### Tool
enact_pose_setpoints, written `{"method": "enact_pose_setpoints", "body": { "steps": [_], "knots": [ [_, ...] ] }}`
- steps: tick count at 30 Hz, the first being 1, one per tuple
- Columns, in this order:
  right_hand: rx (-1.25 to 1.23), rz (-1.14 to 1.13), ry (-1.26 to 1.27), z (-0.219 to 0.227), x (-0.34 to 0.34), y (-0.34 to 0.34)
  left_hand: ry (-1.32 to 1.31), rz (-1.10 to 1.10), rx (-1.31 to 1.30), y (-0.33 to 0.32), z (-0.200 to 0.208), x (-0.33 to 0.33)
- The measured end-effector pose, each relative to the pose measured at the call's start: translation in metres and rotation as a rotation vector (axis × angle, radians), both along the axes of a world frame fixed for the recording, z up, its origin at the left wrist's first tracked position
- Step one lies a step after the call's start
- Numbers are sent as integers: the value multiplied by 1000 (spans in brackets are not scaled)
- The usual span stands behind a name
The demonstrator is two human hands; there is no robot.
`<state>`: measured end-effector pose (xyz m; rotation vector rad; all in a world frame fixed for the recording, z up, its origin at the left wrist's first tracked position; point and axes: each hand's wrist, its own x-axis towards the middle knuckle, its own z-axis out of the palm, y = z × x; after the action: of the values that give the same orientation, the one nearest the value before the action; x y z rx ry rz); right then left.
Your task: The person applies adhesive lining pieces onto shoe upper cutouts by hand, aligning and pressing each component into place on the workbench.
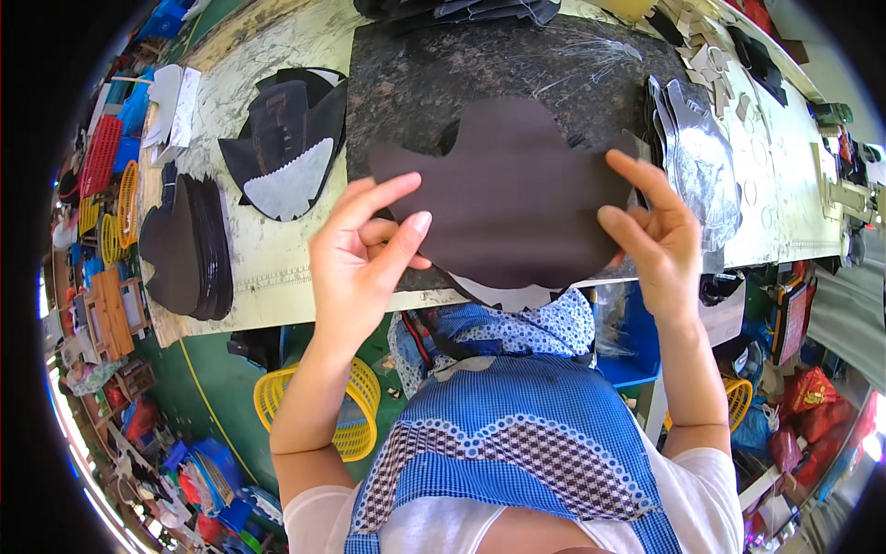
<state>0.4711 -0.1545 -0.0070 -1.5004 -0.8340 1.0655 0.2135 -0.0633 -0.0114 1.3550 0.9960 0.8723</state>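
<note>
Between my two hands a dark brown, flat cut piece [517, 198] with a rounded tab at its far edge is held up above the table's front edge. My left hand [369, 240] pinches its left side between thumb and fingers. Its right side sits in the grip of my right hand [651, 226], thumb near and index finger on the far corner. Under the held piece, a black and white cut piece [508, 295] shows only along its near edge; the rest is hidden.
Black and white stitched pieces [288, 148] lie left on the table [263, 286], beside a stack of dark cut pieces [189, 245]. A dark mottled board [406, 74] lies ahead. Plastic-covered pieces [697, 166] lie right. Below stand a yellow basket [365, 406] and a blue bin [637, 342].
</note>
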Motion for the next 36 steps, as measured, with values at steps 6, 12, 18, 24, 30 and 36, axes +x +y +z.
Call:
{"method": "enact_pose_setpoints", "body": {
  "steps": [6, 12, 18, 24, 30, 36],
  "knots": [
    [-45, -13, -87, -25, -9, -8, 51, -26, -37, -6, -34, -1],
    [-48, -23, -224, -40, -11, -10, 57, -8, -26, -8, -43, -1],
    [-21, -55, -757, -30, 23, -10, 616, 29, 545, 7, -29, -26],
    [364, 637, -945, 3, 14, 10, 602, -712, 813, 20, -4, -21],
    [-226, 1502, -297, 21, 18, 3, 598, -900, 801, 31, -29, -31],
    [471, 611, -824, -17, -46, 35, 564, -852, 851, 24, -29, -30]
  ]
}}
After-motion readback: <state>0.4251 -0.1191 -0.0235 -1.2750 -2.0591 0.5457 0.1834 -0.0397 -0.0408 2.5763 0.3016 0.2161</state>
